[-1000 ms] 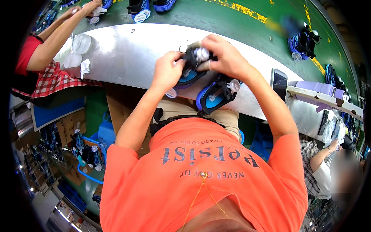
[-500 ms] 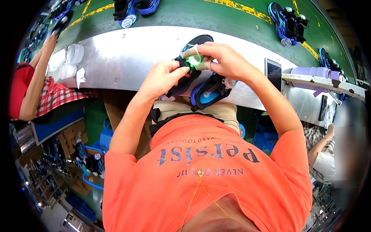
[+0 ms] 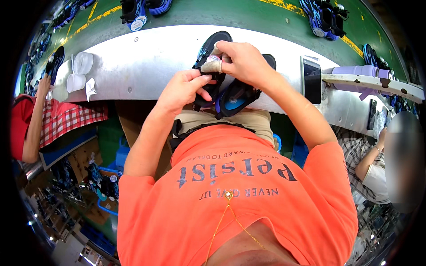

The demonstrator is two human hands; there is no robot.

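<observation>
Two black-and-blue sports shoes lie side by side on the metal bench in front of me, the left shoe and the right shoe. My left hand is closed at the left shoe's dark upper, thumb and forefinger together on it, other fingers curled. Over the same shoe, my right hand pinches a small round shiny tag between thumb and forefinger, both in beige finger covers. The fingers partly hide the tag and the shoe's middle.
The metal bench bears clear plastic cups at left and a phone at right. More shoes stand on the green surface beyond. A co-worker in red sits left; another person's arm is at right.
The round tag glowed green before and now looks pale and pinkish. My right hand has shifted slightly left and up. The left co-worker's hand has come down, with a shoe beside it.
</observation>
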